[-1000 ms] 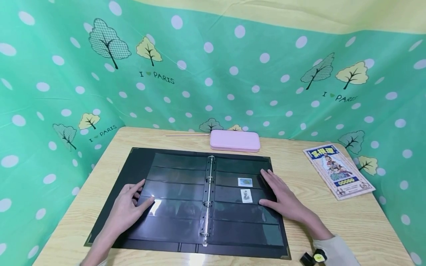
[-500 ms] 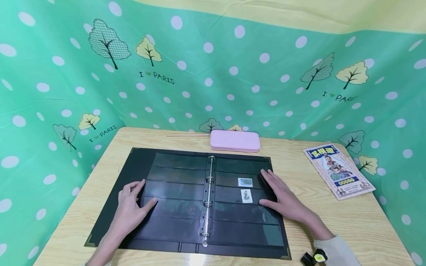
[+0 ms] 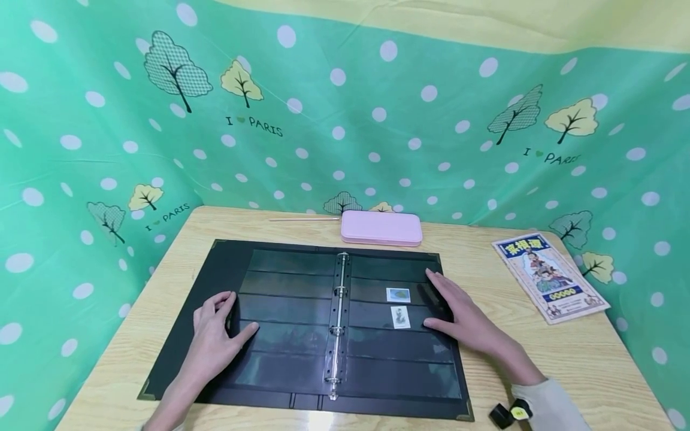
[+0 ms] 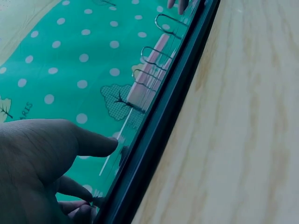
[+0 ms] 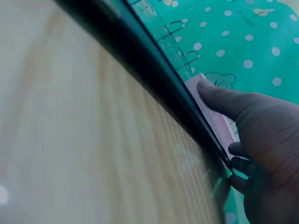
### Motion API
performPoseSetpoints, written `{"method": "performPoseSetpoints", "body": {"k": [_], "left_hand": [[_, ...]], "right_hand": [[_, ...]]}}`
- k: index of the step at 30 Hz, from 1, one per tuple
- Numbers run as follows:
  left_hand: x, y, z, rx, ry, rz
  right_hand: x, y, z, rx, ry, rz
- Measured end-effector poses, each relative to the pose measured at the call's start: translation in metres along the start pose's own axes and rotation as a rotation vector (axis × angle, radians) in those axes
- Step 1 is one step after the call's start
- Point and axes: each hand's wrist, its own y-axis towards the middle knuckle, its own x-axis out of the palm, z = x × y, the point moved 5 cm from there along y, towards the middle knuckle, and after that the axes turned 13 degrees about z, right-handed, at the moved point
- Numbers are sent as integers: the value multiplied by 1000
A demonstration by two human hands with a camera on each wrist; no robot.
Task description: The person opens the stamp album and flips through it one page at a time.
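Note:
A black ring-binder stamp album (image 3: 188, 317) lies spread on the table, with clear pocket pages on both sides of its metal rings (image 3: 335, 330). Two stamps sit in the right page: a blue-toned one (image 3: 398, 295) and, below it, a pale one (image 3: 401, 317). At the outer edge of the left page rests my left hand (image 3: 212, 341), thumb and index finger spread apart. My right hand (image 3: 469, 317) lies over the album's right edge, thumb toward the stamps. In the right wrist view its fingertips are right at the cover's edge. Neither hand encloses anything.
Behind the album stands a pink case (image 3: 381, 228), with a thin stick (image 3: 303, 219) to its left. A printed booklet (image 3: 550, 277) lies at the right. A small black object (image 3: 501, 416) is by the right sleeve. Polka-dot cloth (image 3: 345, 120) hangs behind the table.
My left hand has shifted slightly right along the left page, and the glare there has faded. My right hand has slid slightly outward from the stamps.

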Motion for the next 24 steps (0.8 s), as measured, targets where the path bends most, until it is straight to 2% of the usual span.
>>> {"method": "performPoseSetpoints", "body": {"k": [10, 18, 24], "left_hand": [[4, -1, 2, 51, -6, -46], [11, -3, 0, 74, -25, -157], [8, -4, -1, 101, -30, -153]], "right_hand": [[-10, 12, 8, 41, 5, 21], [-6, 21, 12, 40, -39, -8], [0, 21, 14, 39, -50, -18]]}}
